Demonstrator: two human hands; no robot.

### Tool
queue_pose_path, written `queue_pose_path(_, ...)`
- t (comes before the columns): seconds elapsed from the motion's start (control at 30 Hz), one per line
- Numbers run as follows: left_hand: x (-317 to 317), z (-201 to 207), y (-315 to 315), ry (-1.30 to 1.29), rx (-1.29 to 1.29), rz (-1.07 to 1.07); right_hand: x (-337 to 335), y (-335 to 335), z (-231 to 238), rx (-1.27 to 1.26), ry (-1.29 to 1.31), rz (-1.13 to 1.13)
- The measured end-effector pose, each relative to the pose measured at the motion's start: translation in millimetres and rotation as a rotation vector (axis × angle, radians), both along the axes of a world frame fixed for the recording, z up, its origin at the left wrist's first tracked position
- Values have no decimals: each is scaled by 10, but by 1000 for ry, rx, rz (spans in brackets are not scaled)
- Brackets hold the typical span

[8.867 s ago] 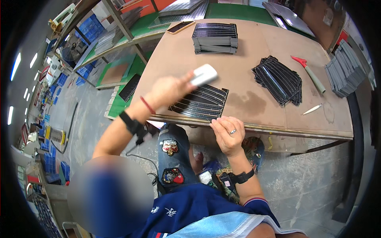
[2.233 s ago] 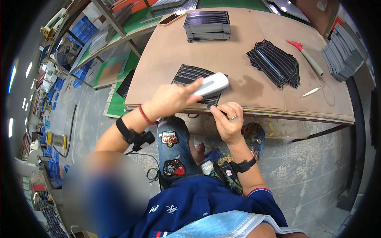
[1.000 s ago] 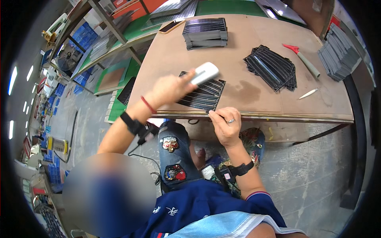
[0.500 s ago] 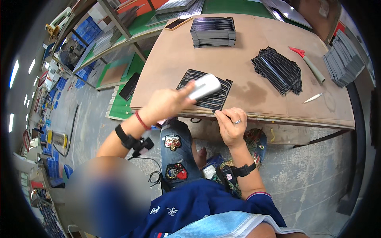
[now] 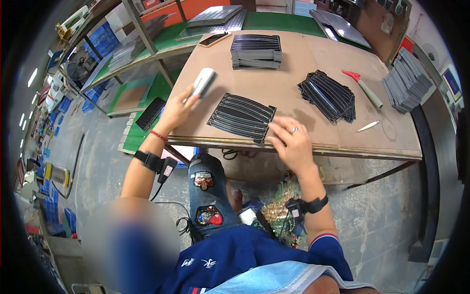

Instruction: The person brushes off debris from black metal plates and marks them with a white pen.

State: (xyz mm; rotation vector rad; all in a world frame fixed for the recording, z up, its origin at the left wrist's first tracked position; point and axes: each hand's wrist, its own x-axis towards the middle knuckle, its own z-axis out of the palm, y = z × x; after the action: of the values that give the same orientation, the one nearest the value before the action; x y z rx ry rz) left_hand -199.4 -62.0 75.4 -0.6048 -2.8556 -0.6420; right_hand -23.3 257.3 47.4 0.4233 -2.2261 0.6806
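Observation:
In my left hand (image 5: 178, 109) is a white-backed brush (image 5: 203, 82) with dark bristles, raised over the left part of the table. A thin black sheet with curved, slotted strips (image 5: 241, 118) lies flat near the table's front edge. At its right edge is my right hand (image 5: 294, 142), fingers apart, the tips by the sheet's corner. Whether those fingertips touch the sheet is hard to tell. Farther right, similar black sheets lie fanned in a loose pile (image 5: 328, 95). A neat stack of such sheets (image 5: 256, 51) stands at the back.
A phone (image 5: 214, 39) lies at the table's far left corner. Toward the right are a red-and-grey handled tool (image 5: 363, 89), a white pen-like stick (image 5: 368, 126) and a leaning stack of grey pieces (image 5: 407, 81). A green-topped shelf (image 5: 166, 49) adjoins on the left.
My left hand has moved left with the brush, off the black sheet. The fingers of my right hand have opened from a pinch at the sheet's front corner. The sheet has turned slightly.

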Motion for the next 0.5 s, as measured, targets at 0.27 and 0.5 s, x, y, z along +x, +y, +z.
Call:
queue_pose_path(0.27, 141, -91, -149, -31, 436, 49, -235, 108, -59, 253, -100, -178)
queue_pose_path(0.5, 148, -88, -169, -54, 554, -3, -270, -127, 165, 296, -70, -192)
